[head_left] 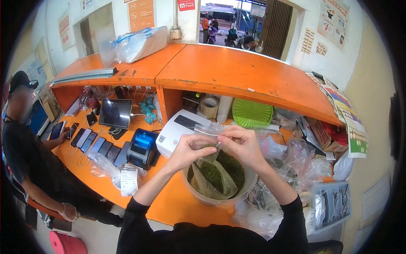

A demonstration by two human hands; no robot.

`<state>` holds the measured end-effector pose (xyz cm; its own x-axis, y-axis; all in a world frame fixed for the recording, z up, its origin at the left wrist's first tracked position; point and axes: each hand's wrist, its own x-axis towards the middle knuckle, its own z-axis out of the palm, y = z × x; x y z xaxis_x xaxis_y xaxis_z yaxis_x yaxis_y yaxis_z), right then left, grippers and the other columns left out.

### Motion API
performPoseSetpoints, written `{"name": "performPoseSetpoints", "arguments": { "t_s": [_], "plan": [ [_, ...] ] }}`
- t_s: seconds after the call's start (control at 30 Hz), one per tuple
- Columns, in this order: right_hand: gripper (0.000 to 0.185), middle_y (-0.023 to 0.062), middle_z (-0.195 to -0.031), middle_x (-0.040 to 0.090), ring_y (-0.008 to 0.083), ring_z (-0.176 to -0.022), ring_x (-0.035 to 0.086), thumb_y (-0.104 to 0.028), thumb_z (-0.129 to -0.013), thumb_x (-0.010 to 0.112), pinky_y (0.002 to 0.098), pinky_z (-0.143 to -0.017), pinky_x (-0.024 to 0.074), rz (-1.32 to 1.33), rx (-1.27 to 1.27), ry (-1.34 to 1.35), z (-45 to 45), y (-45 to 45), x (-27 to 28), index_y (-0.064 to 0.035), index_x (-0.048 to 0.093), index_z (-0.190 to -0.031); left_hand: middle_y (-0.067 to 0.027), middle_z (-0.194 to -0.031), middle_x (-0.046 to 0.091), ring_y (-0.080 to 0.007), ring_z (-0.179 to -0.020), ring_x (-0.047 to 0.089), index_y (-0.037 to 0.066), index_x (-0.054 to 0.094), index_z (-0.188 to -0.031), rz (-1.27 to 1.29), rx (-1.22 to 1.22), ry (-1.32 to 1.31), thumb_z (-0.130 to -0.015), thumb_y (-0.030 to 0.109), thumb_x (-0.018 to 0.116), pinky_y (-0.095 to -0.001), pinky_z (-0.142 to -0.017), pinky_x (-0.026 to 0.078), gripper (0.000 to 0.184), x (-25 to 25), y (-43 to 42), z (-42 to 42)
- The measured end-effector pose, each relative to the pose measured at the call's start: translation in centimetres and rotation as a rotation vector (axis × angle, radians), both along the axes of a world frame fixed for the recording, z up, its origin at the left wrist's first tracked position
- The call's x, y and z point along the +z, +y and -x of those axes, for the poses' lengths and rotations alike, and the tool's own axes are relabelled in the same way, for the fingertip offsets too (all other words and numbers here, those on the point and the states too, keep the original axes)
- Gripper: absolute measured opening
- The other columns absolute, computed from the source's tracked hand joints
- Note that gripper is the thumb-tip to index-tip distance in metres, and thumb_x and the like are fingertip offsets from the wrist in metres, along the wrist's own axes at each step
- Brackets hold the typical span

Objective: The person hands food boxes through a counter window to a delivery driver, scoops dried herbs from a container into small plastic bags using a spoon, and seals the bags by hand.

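Both my hands are raised over a round whitish tub (198,195) of finely chopped green leaves (234,167). A yellowish clear plastic liner (226,182) stands crumpled inside the tub. Between my fingers is a small clear plastic bag (209,131), its top edge stretched between the two hands. Some green shows at the lower part of the bag, but I cannot tell whether it is inside or behind it. My left hand (190,149) pinches the bag's left side. On the right side, my right hand (242,144) has its fingertips closed on the bag.
Behind the tub sits a white printer (175,131); a dark payment terminal (142,149), several phones (98,145) and a tablet (115,113) lie leftward. An orange shelf (237,70) overhangs the counter. Plastic bags (302,158) and a blue-grey basket (332,207) are at right. A co-worker (31,144) stands left.
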<state>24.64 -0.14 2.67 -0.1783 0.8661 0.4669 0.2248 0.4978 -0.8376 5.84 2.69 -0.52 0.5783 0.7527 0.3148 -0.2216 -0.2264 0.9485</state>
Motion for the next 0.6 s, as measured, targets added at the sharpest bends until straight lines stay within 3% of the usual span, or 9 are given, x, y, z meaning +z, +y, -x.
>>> {"name": "performPoseSetpoints", "arguments": {
  "t_s": [0.17, 0.37, 0.6],
  "plan": [
    [0.011, 0.0065, -0.083, 0.063, 0.0101, -0.071, 0.055, -0.006, -0.079, 0.063, 0.0219, -0.063, 0.0419, -0.086, -0.018, 0.058, -0.3, -0.7, -0.6, 0.0026, 0.066, -0.086, -0.0110, -0.092, 0.065, -0.0128, -0.081, 0.062, -0.005, 0.061, -0.101, -0.012, 0.062, 0.087, -0.081, 0.006, 0.063, -0.0240, -0.077, 0.050, 0.023, 0.9, -0.8, -0.5],
    [0.012, 0.0073, -0.085, 0.062, 0.0114, -0.076, 0.055, -0.004, -0.079, 0.063, 0.0223, -0.068, 0.0433, -0.036, 0.018, 0.133, -0.6, -2.1, -1.1, 0.0035, 0.065, -0.088, -0.0129, -0.091, 0.065, -0.0159, -0.084, 0.064, -0.008, 0.061, -0.097, 0.012, 0.088, -0.234, -0.084, 0.002, 0.058, -0.0261, -0.077, 0.052, 0.016, 0.3, -1.0, -0.4],
    [0.014, 0.0069, -0.087, 0.062, 0.0110, -0.079, 0.056, -0.006, -0.079, 0.064, 0.0226, -0.070, 0.0436, 0.101, 0.065, 0.186, -0.5, -2.6, -1.2, 0.0032, 0.065, -0.089, -0.0131, -0.091, 0.065, -0.0156, -0.084, 0.064, -0.007, 0.061, -0.097, -0.035, 0.186, -0.138, -0.083, 0.000, 0.058, -0.0257, -0.077, 0.052, 0.015, 0.3, -2.2, -1.2]
  ]
}}
